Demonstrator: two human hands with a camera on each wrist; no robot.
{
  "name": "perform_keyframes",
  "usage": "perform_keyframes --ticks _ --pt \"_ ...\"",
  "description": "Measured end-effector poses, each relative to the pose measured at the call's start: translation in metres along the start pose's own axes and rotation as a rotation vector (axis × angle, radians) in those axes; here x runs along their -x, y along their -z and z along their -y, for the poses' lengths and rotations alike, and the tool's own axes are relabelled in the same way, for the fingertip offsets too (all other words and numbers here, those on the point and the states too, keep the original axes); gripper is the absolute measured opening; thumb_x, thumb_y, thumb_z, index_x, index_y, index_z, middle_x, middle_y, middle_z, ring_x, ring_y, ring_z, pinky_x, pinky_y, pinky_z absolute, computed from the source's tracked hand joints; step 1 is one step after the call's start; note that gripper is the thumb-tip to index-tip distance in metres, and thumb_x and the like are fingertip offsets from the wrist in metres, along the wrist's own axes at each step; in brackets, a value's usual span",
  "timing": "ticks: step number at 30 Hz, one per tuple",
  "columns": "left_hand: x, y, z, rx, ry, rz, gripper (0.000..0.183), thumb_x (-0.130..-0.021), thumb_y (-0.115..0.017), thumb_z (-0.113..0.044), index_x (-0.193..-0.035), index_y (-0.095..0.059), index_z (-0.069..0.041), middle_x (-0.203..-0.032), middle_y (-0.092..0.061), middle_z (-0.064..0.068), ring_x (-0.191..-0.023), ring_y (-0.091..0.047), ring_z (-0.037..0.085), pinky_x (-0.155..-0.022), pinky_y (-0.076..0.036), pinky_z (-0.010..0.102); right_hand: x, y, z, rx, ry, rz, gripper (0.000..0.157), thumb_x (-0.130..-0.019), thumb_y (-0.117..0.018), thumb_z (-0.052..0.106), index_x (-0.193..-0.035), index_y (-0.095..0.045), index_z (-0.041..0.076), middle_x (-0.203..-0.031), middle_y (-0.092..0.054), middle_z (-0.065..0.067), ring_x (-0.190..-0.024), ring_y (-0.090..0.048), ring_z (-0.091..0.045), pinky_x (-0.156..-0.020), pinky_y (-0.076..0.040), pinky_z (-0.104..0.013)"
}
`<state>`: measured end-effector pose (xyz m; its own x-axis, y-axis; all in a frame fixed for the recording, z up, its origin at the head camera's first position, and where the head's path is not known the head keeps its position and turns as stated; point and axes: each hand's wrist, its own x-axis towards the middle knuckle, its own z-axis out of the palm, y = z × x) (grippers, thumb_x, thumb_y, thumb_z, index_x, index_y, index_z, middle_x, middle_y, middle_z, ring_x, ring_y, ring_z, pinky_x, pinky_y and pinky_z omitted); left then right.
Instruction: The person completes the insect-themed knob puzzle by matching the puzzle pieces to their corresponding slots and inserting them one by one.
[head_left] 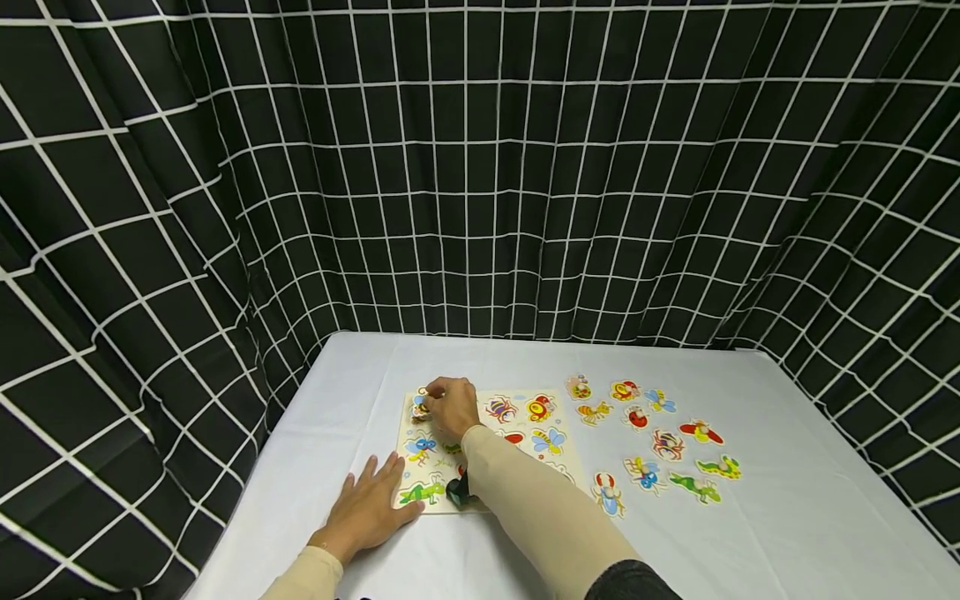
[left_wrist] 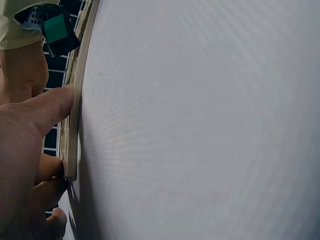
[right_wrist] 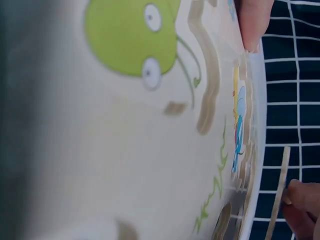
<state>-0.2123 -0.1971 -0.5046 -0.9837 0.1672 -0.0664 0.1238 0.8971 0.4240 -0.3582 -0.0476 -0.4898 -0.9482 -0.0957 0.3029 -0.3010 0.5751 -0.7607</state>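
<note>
My right hand (head_left: 455, 407) pinches a thin bee puzzle piece (head_left: 421, 407) over the far left corner of a cream wooden puzzle board (head_left: 528, 442). In the right wrist view the piece (right_wrist: 278, 200) stands edge-on, tilted above the board, with the fingertips at its side. My left hand (head_left: 371, 500) lies with fingers spread along the board's left side, its thumb at the near left corner. The left wrist view shows that thumb (left_wrist: 57, 102) against the board's layered edge (left_wrist: 75, 115). Insect pictures in cut-out recesses cover the board; my right forearm hides part of it.
Several loose insect pieces lie right of the board, among them a ladybird (head_left: 637, 417), a spider (head_left: 667, 445), a grasshopper (head_left: 696, 488) and a caterpillar (head_left: 720, 467). A white cloth (head_left: 300, 467) covers the table. Black curtains (head_left: 495, 167) with white grid lines surround it.
</note>
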Motion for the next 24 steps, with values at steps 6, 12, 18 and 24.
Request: perform_keyframes --ticks 6,12,18,24 --pt "0.0 0.0 0.001 0.0 -0.012 -0.015 0.084 -0.085 -0.064 -0.057 -0.144 -0.043 -0.001 -0.152 -0.034 0.013 -0.14 -0.019 0.043 -0.109 -0.01 0.064 -0.003 -0.006 -0.002 0.011 -0.001 0.023 0.011 -0.078 -0.08 0.01 -0.088 -0.076 0.01 -0.077 -0.066 0.008 -0.088 -0.058 -0.017 -0.083 -0.046 -0.033" --pt "0.0 -0.001 0.0 0.014 -0.019 -0.014 0.084 -0.085 -0.064 -0.056 -0.144 -0.043 -0.001 -0.152 -0.034 0.013 -0.14 -0.019 0.043 -0.109 -0.01 0.064 -0.004 -0.009 -0.006 0.078 -0.006 0.052 0.009 -0.078 -0.079 0.011 -0.087 -0.076 0.011 -0.073 -0.064 0.009 -0.082 -0.059 -0.015 -0.079 -0.048 -0.032" --pt "-0.001 0.0 0.0 0.011 -0.014 -0.016 0.084 -0.085 -0.064 -0.056 -0.144 -0.043 -0.001 -0.152 -0.034 0.012 -0.14 -0.019 0.042 -0.109 -0.01 0.064 -0.006 -0.012 -0.006 0.119 -0.025 0.091 0.009 -0.081 -0.078 0.014 -0.089 -0.076 0.011 -0.074 -0.062 0.009 -0.083 -0.057 -0.016 -0.079 -0.047 -0.033" --pt "0.0 -0.001 -0.001 0.015 -0.013 -0.007 0.084 -0.085 -0.064 -0.056 -0.144 -0.043 0.0 -0.152 -0.034 0.013 -0.14 -0.019 0.043 -0.109 -0.009 0.065 -0.004 -0.015 -0.006 0.147 -0.01 0.09 0.008 -0.08 -0.079 0.014 -0.087 -0.076 0.013 -0.075 -0.062 0.008 -0.083 -0.056 -0.017 -0.079 -0.048 -0.033"
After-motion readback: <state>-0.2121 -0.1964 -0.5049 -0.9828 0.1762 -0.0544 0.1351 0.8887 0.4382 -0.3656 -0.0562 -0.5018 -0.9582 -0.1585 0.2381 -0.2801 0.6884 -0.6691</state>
